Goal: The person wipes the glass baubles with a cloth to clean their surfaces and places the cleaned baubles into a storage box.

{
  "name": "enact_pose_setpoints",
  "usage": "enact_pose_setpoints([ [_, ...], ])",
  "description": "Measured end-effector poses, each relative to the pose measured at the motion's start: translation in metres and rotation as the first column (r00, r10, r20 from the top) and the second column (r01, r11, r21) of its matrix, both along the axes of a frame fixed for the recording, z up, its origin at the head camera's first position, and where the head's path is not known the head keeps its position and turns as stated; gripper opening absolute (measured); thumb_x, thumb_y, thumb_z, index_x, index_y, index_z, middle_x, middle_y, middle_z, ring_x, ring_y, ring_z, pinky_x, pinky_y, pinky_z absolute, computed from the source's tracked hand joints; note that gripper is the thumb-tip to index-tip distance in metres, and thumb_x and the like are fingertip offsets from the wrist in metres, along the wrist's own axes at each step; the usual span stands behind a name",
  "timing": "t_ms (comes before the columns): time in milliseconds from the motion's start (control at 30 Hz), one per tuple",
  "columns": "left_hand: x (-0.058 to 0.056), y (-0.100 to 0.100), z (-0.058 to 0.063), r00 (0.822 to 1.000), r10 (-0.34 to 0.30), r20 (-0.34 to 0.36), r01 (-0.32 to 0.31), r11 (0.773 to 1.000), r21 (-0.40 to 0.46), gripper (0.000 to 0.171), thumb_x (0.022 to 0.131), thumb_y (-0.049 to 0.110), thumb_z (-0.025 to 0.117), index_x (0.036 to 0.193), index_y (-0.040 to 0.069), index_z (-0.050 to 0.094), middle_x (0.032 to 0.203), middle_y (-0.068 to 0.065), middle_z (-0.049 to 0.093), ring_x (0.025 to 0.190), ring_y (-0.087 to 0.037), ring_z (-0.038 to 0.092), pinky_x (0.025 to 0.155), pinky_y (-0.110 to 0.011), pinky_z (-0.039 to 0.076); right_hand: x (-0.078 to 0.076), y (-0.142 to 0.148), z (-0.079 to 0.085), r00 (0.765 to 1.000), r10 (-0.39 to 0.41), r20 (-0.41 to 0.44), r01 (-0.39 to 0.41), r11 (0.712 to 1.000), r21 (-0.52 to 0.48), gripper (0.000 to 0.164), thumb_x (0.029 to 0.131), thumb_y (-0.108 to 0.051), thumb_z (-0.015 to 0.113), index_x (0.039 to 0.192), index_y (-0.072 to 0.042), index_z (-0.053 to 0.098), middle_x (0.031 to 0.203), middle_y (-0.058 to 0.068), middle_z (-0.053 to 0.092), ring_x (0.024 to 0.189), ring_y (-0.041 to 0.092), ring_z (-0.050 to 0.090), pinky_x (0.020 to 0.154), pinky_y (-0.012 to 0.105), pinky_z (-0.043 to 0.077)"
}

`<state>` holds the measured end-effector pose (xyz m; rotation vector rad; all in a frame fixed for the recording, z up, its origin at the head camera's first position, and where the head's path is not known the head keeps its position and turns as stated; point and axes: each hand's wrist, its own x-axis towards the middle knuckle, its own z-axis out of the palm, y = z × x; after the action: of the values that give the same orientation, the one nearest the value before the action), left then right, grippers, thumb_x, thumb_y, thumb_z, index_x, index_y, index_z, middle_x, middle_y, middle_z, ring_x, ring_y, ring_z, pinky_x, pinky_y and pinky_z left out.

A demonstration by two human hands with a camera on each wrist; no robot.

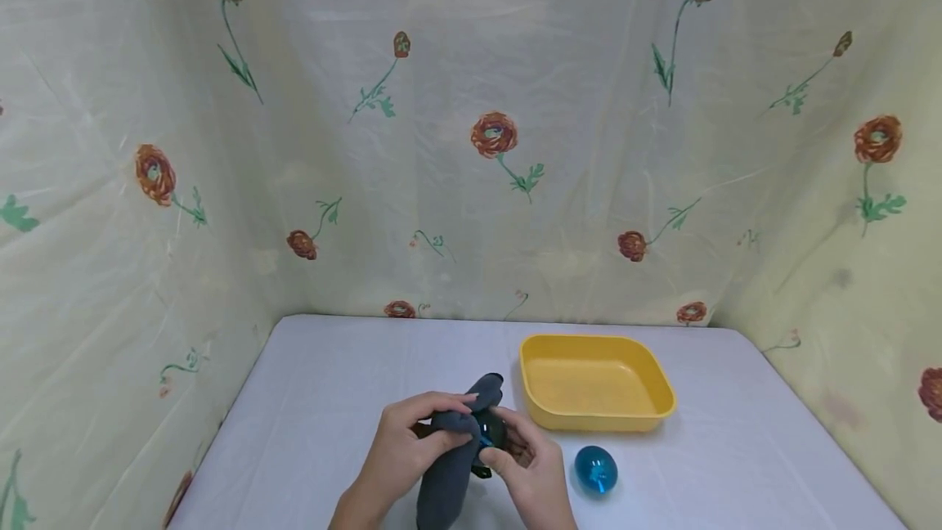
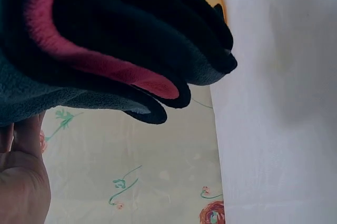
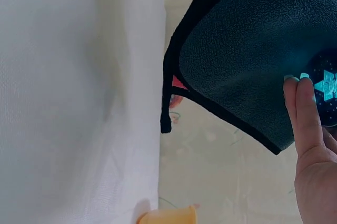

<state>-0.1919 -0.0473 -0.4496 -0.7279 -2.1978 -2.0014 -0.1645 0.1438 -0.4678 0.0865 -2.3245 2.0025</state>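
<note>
My left hand [image 1: 405, 442] grips a folded grey cleaning cloth [image 1: 445, 485], thumb in front and fingers over its top. Black edging and a pink side of the cloth [image 2: 152, 82] show in the left wrist view. My right hand [image 1: 536, 464] holds a dark, shiny ball [image 1: 491, 430] against the cloth, its fingers and thumb around the right side. A pale blue snowflake and small dots mark the ball [image 3: 325, 98] in the right wrist view. The cloth hides part of the ball. A shiny blue ball [image 1: 596, 469] lies on the table, right of my right hand.
A yellow rectangular tray [image 1: 599, 422] stands behind and right of my hands on the white-covered table [image 1: 331, 383]. Floral curtains [image 1: 559, 211] hang at the back and both sides of the table.
</note>
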Motion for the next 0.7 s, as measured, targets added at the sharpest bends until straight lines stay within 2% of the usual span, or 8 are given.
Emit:
enact_pose_setpoints([
  [133,-0.0003,-0.0017,0.0007,1.0,0.002,-0.015,-0.002,1.0,-0.003,0.022,0.085,0.025,0.077,0.105,0.017,0.074,0.12,0.001,0.073,0.111,-0.016,0.069,0.079,-0.027,0.061,0.0015,-0.0013,-0.0002,1.0,-0.004,-0.009,0.004,1.0,-0.001,0.052,0.085,-0.025,0.077,0.133,-0.013,0.06,0.125,0.012,0.069,0.104,0.012,0.07,0.091,0.025,0.058],
  [333,-0.0019,-0.0021,0.0004,0.999,0.041,0.004,-0.041,0.999,-0.03,0.021,0.084,0.028,0.079,0.103,0.021,0.074,0.117,0.005,0.074,0.109,-0.014,0.07,0.077,-0.027,0.061,0.0023,-0.0036,0.0,1.0,-0.007,-0.006,0.007,1.0,-0.009,0.055,0.08,-0.026,0.081,0.132,-0.021,0.061,0.126,0.007,0.069,0.105,0.013,0.069,0.091,0.025,0.058],
  [700,-0.0043,-0.001,0.0001,0.998,0.062,0.026,-0.062,0.997,-0.035,0.021,0.083,0.023,0.08,0.103,0.026,0.074,0.116,0.007,0.074,0.106,-0.014,0.07,0.076,-0.027,0.061,0.0046,-0.0052,0.0038,1.0,0.008,-0.013,-0.008,0.999,-0.031,0.062,0.074,-0.02,0.086,0.131,-0.022,0.061,0.136,0.005,0.062,0.115,0.021,0.065,0.094,0.025,0.056],
])
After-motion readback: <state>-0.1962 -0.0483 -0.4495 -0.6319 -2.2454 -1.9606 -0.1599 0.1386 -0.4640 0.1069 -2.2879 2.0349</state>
